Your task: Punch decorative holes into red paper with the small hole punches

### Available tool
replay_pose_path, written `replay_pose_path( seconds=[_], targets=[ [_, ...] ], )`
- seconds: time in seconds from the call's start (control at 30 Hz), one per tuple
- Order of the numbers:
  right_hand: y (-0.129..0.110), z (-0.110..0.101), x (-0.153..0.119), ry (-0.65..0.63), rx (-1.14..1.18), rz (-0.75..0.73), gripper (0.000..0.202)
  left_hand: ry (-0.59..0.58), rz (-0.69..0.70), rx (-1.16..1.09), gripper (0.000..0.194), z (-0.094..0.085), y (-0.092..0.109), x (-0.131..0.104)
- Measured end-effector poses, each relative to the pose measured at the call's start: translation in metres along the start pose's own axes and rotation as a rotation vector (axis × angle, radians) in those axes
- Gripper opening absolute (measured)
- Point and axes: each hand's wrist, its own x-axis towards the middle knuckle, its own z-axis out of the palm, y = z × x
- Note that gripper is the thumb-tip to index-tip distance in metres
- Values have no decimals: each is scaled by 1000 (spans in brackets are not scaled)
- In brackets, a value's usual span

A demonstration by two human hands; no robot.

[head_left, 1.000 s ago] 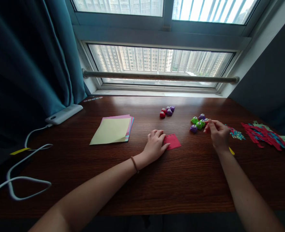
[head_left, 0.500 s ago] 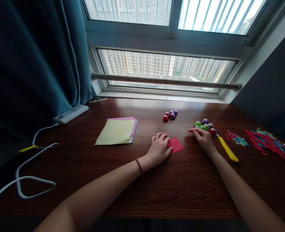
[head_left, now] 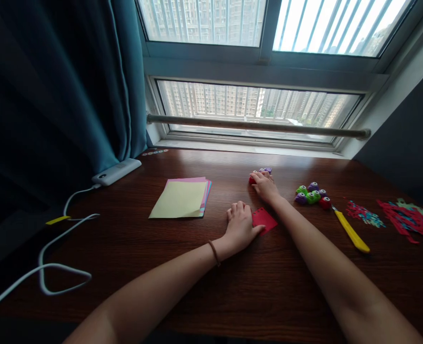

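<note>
My left hand (head_left: 240,224) lies on the table over the left edge of a small red paper square (head_left: 265,220), fingers flat and thumb spread along its lower edge. A row of tiny marks shows along the paper's upper left edge. My right hand (head_left: 266,186) reaches forward to a small cluster at the back, its fingers apart over a small red toy-like piece (head_left: 252,180). Purple pieces (head_left: 268,170) with white eye-like dots show just behind those fingers. How firmly the fingertips touch the red piece is hidden.
Right of my right arm sit several green, purple and red eye-dotted pieces (head_left: 312,195), a yellow-handled knife (head_left: 353,232), small paper bits (head_left: 365,213) and red strips (head_left: 412,222). Stacked paper sheets (head_left: 179,198) lie left; farther left are a white power strip (head_left: 117,172) and cable (head_left: 63,265).
My right hand has left the green and purple pieces and moved left and forward to the red and purple cluster. My left hand stays on the red paper. The view has shifted slightly.
</note>
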Motion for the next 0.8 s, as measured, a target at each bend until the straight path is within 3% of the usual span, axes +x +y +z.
replay_pose_path(
  seconds=[0.13, 0.3, 0.43, 0.53, 0.67, 0.8],
  targets=[
    [-2, -4, -4, 79, 101, 2, 27, -30, 4, -42, 47, 1, -3, 2],
    [0, -30, -43, 313, 647, 160, 24, -52, 26, -115, 41, 1, -4, 3],
    [2, -53, -91, 249, 1097, 310, 35, -51, 52, -221, 33, -2, -3, 4],
    [4, -62, -117, 129, 1292, 438, 40, -59, 65, -318, 31, -2, -3, 5],
    [8, -66, -130, 13, 1406, 541, 46, -85, 63, -554, 39, -1, -5, 7],
    [13, -66, -129, 25, 1417, 521, 44, -87, 2, -894, 42, 0, -6, 10]
  ],
)
